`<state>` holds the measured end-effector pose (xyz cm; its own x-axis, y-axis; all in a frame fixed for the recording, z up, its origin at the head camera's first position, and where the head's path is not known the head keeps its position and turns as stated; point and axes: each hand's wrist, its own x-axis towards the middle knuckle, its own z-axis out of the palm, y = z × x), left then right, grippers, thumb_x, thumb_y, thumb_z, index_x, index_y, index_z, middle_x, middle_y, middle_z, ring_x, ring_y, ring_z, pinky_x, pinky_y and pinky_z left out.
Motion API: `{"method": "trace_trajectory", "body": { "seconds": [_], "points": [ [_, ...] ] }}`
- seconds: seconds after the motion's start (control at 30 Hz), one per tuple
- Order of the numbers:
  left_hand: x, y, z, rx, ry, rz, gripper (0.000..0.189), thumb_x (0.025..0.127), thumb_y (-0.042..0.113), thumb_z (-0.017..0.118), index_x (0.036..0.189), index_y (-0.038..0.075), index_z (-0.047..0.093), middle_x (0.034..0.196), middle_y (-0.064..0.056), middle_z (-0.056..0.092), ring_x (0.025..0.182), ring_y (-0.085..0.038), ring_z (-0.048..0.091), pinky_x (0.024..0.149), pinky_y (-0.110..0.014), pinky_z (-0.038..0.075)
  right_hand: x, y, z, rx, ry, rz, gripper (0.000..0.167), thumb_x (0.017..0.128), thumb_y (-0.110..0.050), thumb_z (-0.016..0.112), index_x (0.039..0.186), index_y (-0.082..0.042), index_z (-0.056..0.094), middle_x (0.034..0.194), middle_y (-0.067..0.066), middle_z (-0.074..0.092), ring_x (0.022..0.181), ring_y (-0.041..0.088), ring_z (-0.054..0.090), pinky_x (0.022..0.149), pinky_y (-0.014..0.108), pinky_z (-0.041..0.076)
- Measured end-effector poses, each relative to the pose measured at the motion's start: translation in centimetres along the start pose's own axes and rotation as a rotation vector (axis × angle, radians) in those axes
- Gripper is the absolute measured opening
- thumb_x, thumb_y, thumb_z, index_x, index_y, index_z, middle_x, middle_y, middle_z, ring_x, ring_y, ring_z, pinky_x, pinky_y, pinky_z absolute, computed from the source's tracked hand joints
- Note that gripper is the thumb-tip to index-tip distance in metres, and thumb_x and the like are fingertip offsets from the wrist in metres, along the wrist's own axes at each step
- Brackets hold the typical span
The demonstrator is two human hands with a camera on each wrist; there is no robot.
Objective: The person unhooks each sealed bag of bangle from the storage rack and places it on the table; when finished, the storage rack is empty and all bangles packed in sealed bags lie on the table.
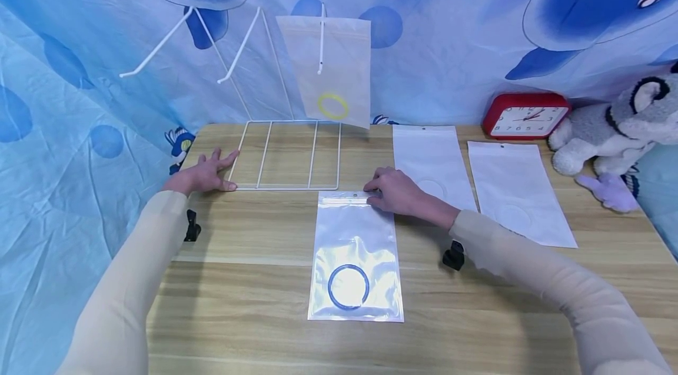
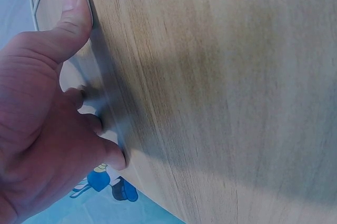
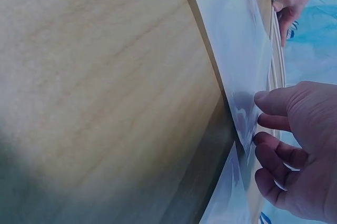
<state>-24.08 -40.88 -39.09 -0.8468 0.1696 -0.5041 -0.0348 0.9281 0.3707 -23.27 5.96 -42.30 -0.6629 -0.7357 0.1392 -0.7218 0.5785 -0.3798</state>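
Note:
A white wire rack [image 1: 286, 188] with three hooks stands at the back left. My left hand [image 1: 208, 175] rests at its base's left side, fingers spread, thumb on the front corner; the left wrist view shows the thumb [image 2: 76, 19] along the wire. In front of the rack lies a shiny zip bag [image 1: 331, 234] with a dark blue ring [image 1: 331, 272] inside. My right hand [image 1: 394, 191] pinches this bag's top edge near its right corner, thumb [image 3: 271, 99] on the near face, fingers curled behind. From the right hook hangs a frosted bag [image 1: 302, 57] with a yellow ring [image 1: 332, 106].
Two white bags [image 1: 426, 151] [image 1: 521, 186] lie flat to the right, round outlines showing in them. Behind them are a red clock [image 1: 498, 107], a grey-and-white plush dog [image 1: 588, 128] and a small purple toy [image 1: 614, 192]. A blue patterned cloth [image 1: 450, 57] hangs behind the wooden table [image 1: 238, 304].

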Motion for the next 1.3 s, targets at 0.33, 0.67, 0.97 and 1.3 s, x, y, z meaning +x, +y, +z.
{"method": "trace_trajectory", "body": {
  "seconds": [0.33,0.67,0.97,1.3],
  "points": [
    [-0.1,0.0,-0.1,0.002,0.007,-0.01,0.097,0.095,0.037,0.069,0.16,0.014,0.002,0.156,-0.034,-0.023,0.135,-0.063,-0.023,0.095,-0.085,-0.001,1.3,0.7,-3.2,0.197,0.139,0.01,0.029,0.091,-0.009,0.071,0.115,0.007,0.07,0.104,0.02,0.069,0.089,0.028,0.065,0.077,0.039,0.055],
    [-0.3,-0.1,-0.2,0.003,0.012,-0.026,0.096,0.095,0.034,0.069,0.161,0.014,0.002,0.156,-0.034,-0.022,0.135,-0.063,-0.022,0.096,-0.085,-0.001,6.2,0.8,-12.9,0.48,0.494,0.153,0.047,0.096,-0.008,0.066,0.138,0.003,0.051,0.136,0.016,0.058,0.119,0.029,0.06,0.096,0.037,0.051],
    [-0.1,-0.1,0.0,0.002,0.011,-0.031,0.098,0.094,0.039,0.07,0.16,0.014,0.002,0.156,-0.033,-0.022,0.135,-0.062,-0.023,0.097,-0.084,-0.001,10.7,-0.2,-17.3,0.661,0.538,0.174,0.051,0.098,-0.013,0.066,0.145,-0.008,0.05,0.141,0.007,0.056,0.124,0.022,0.058,0.099,0.03,0.048],
    [0.0,0.2,0.2,0.003,0.021,-0.048,0.097,0.094,0.038,0.07,0.161,0.016,0.003,0.158,-0.03,-0.021,0.138,-0.059,-0.023,0.099,-0.082,-0.001,13.6,-0.6,-18.7,0.72,0.501,0.264,0.049,0.099,-0.018,0.064,0.146,-0.017,0.052,0.144,-0.002,0.055,0.12,0.019,0.057,0.102,0.026,0.044]
  ]
}}
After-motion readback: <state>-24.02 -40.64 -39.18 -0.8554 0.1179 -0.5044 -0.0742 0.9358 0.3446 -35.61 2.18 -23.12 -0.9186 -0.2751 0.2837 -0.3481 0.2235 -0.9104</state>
